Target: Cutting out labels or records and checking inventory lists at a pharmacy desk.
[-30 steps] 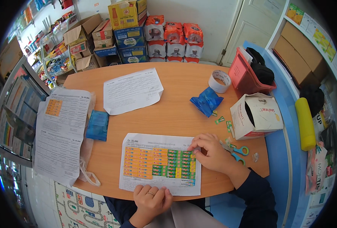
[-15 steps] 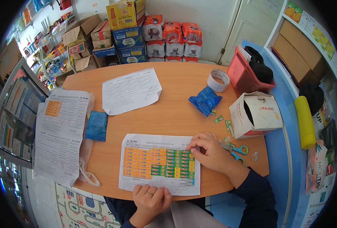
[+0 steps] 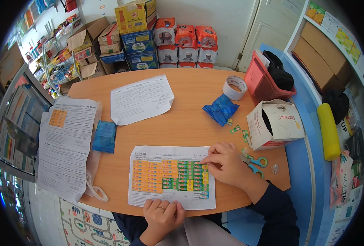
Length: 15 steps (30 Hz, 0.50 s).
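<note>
A white printed sheet (image 3: pixel 171 201) lies at the table's near edge, covered with rows of small orange strips (image 3: pixel 148 176) on its left and green and yellow strips (image 3: pixel 185 176) on its right. My left hand (image 3: pixel 163 214), with a ring on one finger, rests curled at the sheet's near edge, its fingers bent together. At the sheet's upper right corner, my right hand (image 3: pixel 227 166) is bent closed, fingertips down at the top green strip. Whatever sits between those fingertips is too small to make out. Scissors with teal handles (image 3: pixel 256 164) lie just right of that hand, partly hidden by it.
Small loose green strips (image 3: pixel 236 129), a crumpled blue packet (image 3: pixel 221 110), a tape roll (image 3: pixel 235 87), a white carton (image 3: pixel 276 125) and a red bin (image 3: pixel 264 78) are at the right. Leftward are a blue pouch (image 3: pixel 104 136) and printed sheets (image 3: pixel 63 151); another sheet (image 3: pixel 141 98) lies farther back.
My right hand's fingertips have shifted slightly at the sheet's upper right corner, lower over the top green strip. The left hand keeps its place.
</note>
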Available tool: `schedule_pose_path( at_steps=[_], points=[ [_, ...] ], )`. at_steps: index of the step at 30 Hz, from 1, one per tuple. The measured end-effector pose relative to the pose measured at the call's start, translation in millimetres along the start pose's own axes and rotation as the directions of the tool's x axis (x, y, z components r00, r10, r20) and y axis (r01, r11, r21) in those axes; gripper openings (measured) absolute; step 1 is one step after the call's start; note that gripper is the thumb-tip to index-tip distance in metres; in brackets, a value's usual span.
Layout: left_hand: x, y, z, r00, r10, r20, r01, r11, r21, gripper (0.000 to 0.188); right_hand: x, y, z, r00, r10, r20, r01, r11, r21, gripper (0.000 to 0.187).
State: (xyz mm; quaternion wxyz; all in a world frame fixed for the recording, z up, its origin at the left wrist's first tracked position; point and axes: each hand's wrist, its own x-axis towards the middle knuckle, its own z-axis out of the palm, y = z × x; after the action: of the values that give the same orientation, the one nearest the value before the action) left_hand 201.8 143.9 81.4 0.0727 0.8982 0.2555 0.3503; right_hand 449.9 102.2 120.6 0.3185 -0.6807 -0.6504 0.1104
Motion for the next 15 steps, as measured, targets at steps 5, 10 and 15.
schedule_pose_path(
  at_steps=[5,10,15],
  points=[
    [-0.2,-0.4,-0.5,1.000,-0.004,0.008,0.004,1.000,0.007,0.014,2.1,-4.2,-2.8,1.000,-0.026,-0.006,0.027,0.998,0.048,0.010],
    [-0.4,-0.6,-0.3,1.000,-0.007,0.009,0.007,1.000,0.009,0.014,2.1,-2.7,-2.0,0.999,-0.049,-0.016,0.050,0.997,0.062,0.004],
    [0.0,-0.5,0.3,1.000,-0.006,0.009,0.006,1.000,0.005,0.015,1.4,-2.4,-1.3,1.000,-0.025,0.012,0.025,0.999,0.024,0.010]
  ],
)
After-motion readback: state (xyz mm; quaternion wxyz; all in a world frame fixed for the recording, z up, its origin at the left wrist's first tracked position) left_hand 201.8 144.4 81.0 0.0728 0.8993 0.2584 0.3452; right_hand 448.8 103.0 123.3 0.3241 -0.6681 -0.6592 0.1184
